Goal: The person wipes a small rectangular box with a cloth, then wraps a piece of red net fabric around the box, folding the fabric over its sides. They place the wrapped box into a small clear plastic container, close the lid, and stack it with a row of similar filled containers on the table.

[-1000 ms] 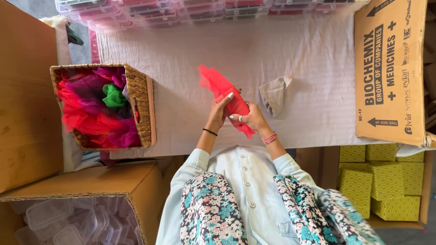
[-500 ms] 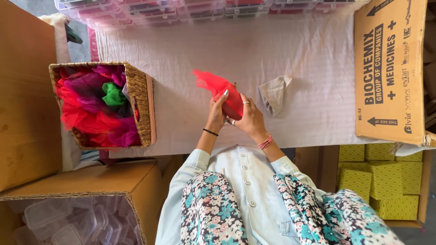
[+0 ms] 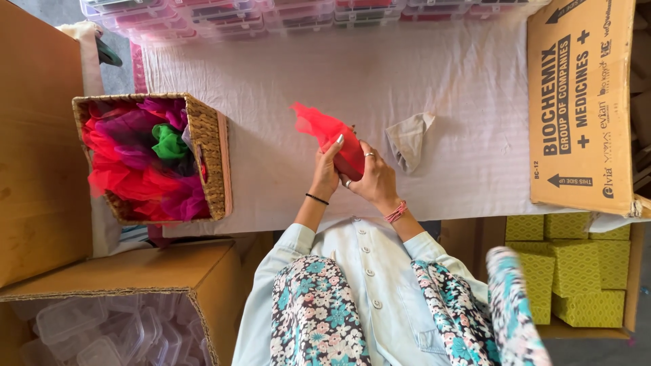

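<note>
Both hands hold a piece of red net fabric [image 3: 324, 130] above the white cloth-covered table [image 3: 285, 81]. My left hand [image 3: 327, 173] grips its lower left side, with a black band on the wrist. My right hand [image 3: 371, 177], wearing rings and a pink bracelet, clasps the bunched red part from the right. The loose end of the fabric sticks up and to the left. A small beige cloth [image 3: 409, 141] lies on the table just right of my hands.
A wicker basket [image 3: 211, 159] at the left holds red, purple and green net fabric. A large cardboard box [image 3: 583, 102] lies at the right, clear plastic boxes [image 3: 271, 10] line the far edge, an open carton of plastic containers [image 3: 102, 332] sits lower left, yellow boxes [image 3: 583, 271] lower right.
The red fabric has been gathered from a spread-out piece into a tighter bunch between my hands, which have closed in together around it.
</note>
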